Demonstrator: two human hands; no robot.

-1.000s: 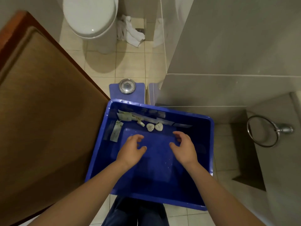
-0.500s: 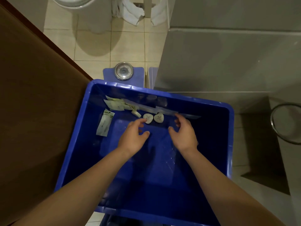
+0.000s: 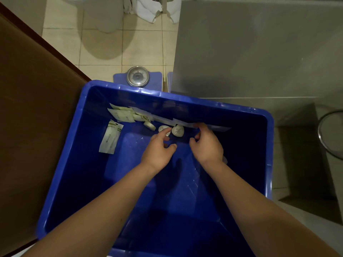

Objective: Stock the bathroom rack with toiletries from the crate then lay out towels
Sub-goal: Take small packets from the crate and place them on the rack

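Soap round (image 3: 163, 128) lies by far wall of blue crate (image 3: 204, 105). L hand (image 3: 157, 152) loose, index tip touching it, no grip yet. R hand (image 3: 207, 145) curls at long flat packet (image 3: 163, 120); grip unclear. Pinch w/ thumb + index, lift straight.

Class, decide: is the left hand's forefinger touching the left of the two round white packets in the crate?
Cannot tell. In the head view the forefinger of the left hand overlaps the round white packet, hiding any gap.
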